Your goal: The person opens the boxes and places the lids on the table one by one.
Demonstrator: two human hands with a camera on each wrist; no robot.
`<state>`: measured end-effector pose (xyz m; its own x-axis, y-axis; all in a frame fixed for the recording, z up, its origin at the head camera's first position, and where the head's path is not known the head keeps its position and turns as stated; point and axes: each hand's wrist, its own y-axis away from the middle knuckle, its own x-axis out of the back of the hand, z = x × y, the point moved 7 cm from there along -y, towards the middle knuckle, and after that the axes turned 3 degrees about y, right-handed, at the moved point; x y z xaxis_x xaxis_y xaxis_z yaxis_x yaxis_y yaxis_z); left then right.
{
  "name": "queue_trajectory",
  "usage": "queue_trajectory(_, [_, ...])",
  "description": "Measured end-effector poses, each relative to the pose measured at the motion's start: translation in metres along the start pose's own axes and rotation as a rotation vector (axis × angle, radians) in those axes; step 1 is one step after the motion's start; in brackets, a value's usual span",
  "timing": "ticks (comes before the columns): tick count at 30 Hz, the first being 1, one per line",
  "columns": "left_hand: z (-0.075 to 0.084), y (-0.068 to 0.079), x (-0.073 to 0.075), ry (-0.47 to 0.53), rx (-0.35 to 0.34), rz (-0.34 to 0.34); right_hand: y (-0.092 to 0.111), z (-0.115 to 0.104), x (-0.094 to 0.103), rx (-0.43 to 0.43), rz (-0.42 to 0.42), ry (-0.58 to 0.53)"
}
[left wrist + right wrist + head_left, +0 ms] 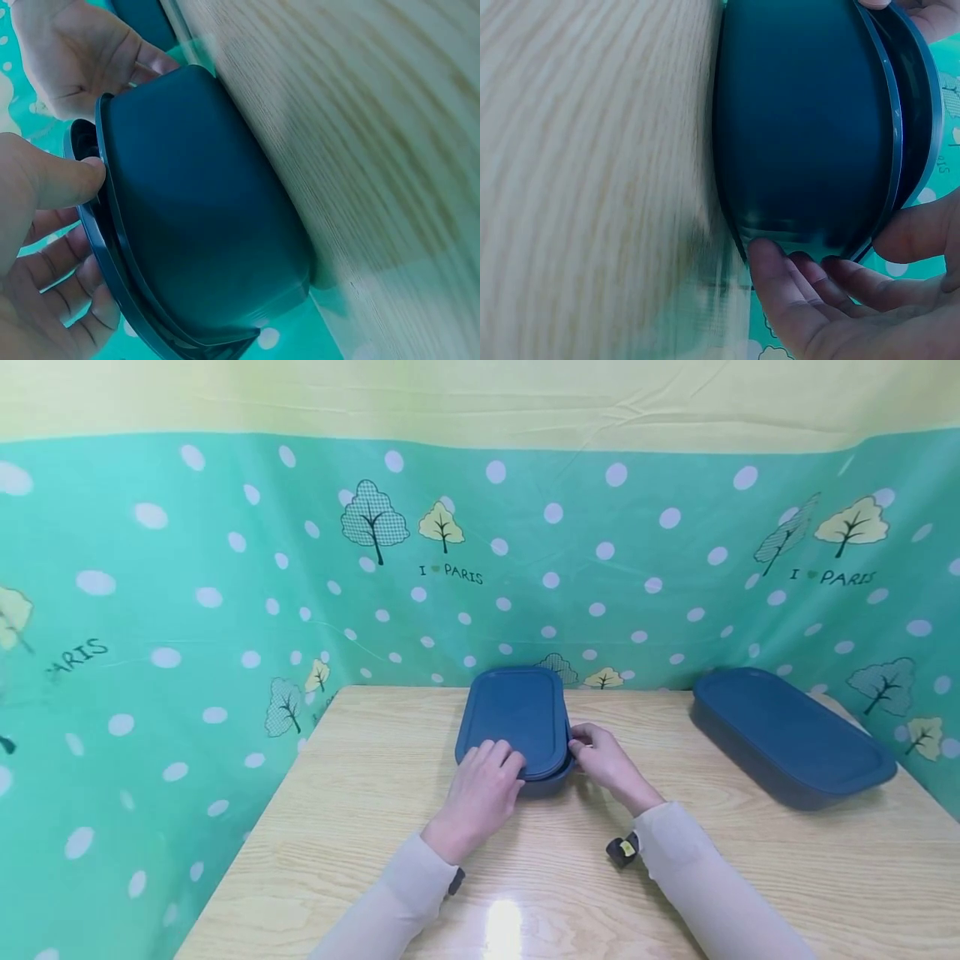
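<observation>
A blue rectangular lid point(513, 714) lies slightly askew on a dark blue storage box point(543, 788), with a gap along the near and right edges. My left hand point(483, 785) grips the lid's near edge; in the left wrist view its thumb point(71, 180) sits in the gap beneath the lid rim point(105, 251), the fingers on the lid's top side. At the box's right side is my right hand point(606, 767). The right wrist view has its thumb point(913, 238) at the rim and its fingers point(780, 289) bent against the box wall point(802, 135).
A longer lidded blue box point(757, 764) stands on the right part of the wooden table point(360, 802). Behind and to the left hangs a green dotted curtain point(600, 577) that meets the table's far edge.
</observation>
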<state>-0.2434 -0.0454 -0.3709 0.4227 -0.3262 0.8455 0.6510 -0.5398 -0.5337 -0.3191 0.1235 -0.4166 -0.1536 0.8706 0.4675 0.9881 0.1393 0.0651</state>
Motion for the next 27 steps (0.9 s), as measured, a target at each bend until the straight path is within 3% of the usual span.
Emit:
queue_trajectory(11, [-0.0008,0.0001,0.0004,-0.034,0.026,0.025,0.0003,-0.0004,-0.0028,-0.005,-0.026,-0.089])
queue_trajectory(18, [-0.0026,0.0013,-0.0001,-0.046,0.041,0.027,0.0002,-0.0006,-0.0049,0.014,-0.031,-0.058])
queue_trajectory(27, [-0.0045,0.0029,-0.0022,-0.080,0.059,0.025,0.0000,0.0008,-0.0081,0.011,-0.055,-0.115])
